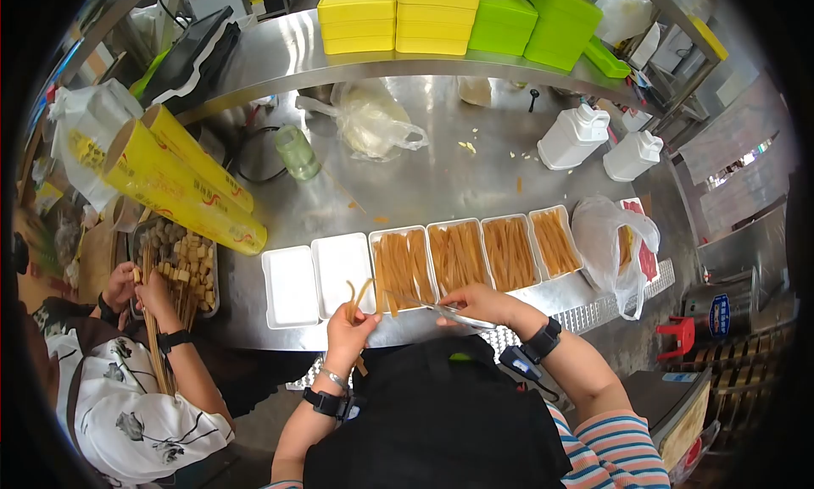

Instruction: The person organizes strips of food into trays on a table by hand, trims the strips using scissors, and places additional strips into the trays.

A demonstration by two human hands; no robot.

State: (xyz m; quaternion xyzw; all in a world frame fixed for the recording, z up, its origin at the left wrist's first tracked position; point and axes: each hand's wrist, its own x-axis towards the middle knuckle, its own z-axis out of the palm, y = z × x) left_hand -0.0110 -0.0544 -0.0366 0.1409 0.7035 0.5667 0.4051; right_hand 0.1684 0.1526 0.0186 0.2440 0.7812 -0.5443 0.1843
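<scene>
My left hand [350, 326] is closed on a few long brown strips [365, 296], possibly a noodle-like food, whose ends stick up above my fingers and hang below. Held in my right hand [477, 307] is a pair of metal scissors [424, 303], blades pointing left toward the strips. Beyond my hands, a row of white trays holds similar strips: one tray [401, 260] just past the blades, others [458, 253] to its right. Two white trays [291, 287] with bare bottoms stand at the row's left end.
A co-worker's hands [146, 290] hold skewers by a tray of food pieces [191, 264] at left. Yellow film rolls [182, 188], a glass jar [296, 152], white jugs [574, 137] and a plastic bag [606, 239] surround the trays. Yellow boxes [437, 19] line the shelf.
</scene>
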